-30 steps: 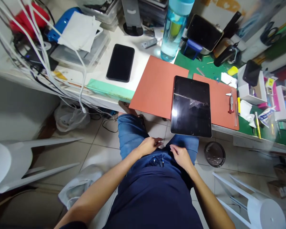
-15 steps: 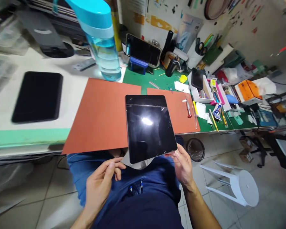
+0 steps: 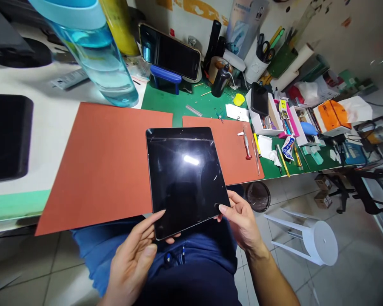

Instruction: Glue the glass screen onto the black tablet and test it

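A black tablet [image 3: 181, 187] with a glossy screen is tilted over the front edge of the desk, its near end above my lap. My right hand [image 3: 241, 219] grips its lower right corner, thumb on the screen and fingers underneath. At the lower left corner, my left hand [image 3: 135, 244] has one finger over the screen edge and fingertips showing below the tablet; its thumb stands apart from the glass. Light glares off the screen. Under the tablet's far part lie a large orange-brown mat [image 3: 105, 165] and a smaller mat [image 3: 232, 144].
Another dark tablet [image 3: 6, 136] lies at the left. A blue water bottle [image 3: 105, 63] stands behind the large mat, beside a phone [image 3: 170, 53] on a blue stand. A screwdriver [image 3: 247, 144] rests on the small mat. White boxes [image 3: 264, 123] hold tools. A white stool [image 3: 322, 242] stands right.
My left hand has moved onto the tablet's lower left corner. A pale thin sheet below the tablet's near edge no longer shows. The view has shifted closer, with desk items moving left.
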A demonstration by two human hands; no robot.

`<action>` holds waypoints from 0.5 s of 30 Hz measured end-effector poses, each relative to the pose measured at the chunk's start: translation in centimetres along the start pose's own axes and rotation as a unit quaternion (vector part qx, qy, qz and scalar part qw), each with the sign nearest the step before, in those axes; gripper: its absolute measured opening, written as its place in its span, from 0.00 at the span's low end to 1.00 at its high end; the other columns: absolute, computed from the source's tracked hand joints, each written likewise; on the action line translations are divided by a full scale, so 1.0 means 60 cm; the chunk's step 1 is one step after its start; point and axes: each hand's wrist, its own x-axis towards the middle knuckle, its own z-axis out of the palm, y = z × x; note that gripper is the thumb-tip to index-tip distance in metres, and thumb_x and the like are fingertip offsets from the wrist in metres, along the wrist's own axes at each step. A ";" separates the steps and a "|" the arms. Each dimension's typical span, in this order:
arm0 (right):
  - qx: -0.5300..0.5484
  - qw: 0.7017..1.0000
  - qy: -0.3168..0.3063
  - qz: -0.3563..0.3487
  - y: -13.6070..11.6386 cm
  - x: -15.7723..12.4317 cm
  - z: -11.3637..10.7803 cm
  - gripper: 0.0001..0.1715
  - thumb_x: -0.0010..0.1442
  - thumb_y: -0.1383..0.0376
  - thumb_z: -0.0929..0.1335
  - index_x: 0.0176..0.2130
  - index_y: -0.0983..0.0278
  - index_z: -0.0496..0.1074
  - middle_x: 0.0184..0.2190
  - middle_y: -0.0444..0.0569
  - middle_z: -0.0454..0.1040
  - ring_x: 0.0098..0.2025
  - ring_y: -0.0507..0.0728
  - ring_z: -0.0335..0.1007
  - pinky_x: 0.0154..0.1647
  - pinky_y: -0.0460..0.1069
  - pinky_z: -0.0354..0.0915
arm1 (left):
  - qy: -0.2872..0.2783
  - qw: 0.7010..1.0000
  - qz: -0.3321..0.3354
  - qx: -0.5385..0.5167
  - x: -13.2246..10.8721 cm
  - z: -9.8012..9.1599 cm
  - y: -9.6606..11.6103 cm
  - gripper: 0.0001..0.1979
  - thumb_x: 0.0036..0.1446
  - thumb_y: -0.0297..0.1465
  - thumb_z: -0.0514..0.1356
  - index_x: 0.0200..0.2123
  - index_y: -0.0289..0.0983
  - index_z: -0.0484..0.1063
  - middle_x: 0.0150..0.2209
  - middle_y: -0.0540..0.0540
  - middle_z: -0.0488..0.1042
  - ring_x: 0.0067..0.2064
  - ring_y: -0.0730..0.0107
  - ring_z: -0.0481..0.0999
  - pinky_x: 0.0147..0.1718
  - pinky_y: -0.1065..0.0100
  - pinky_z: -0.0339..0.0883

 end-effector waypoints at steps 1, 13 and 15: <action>-0.005 1.000 0.002 0.002 0.001 0.001 0.002 0.23 0.57 0.57 0.82 0.49 0.61 0.81 0.34 0.44 0.79 0.30 0.51 0.71 0.33 0.48 0.68 | -0.016 1.000 -0.002 0.008 0.002 0.000 0.003 0.22 0.73 0.41 0.61 0.67 0.47 0.73 0.46 0.44 0.87 0.42 0.61 0.89 0.45 0.67 0.83; -0.071 0.997 0.043 0.007 0.007 0.012 0.025 0.23 0.54 0.55 0.84 0.44 0.61 0.79 0.32 0.41 0.78 0.27 0.49 0.69 0.28 0.46 0.69 | -0.029 0.999 -0.028 -0.006 0.006 0.000 0.004 0.24 0.73 0.41 0.60 0.68 0.46 0.72 0.43 0.44 0.87 0.42 0.58 0.88 0.45 0.64 0.83; -0.063 0.998 0.028 0.005 0.004 0.011 0.018 0.22 0.55 0.55 0.83 0.44 0.61 0.80 0.33 0.42 0.78 0.27 0.50 0.71 0.28 0.46 0.70 | -0.028 0.999 -0.036 -0.012 0.006 0.000 0.005 0.24 0.72 0.42 0.60 0.68 0.46 0.72 0.45 0.42 0.87 0.42 0.56 0.88 0.45 0.62 0.83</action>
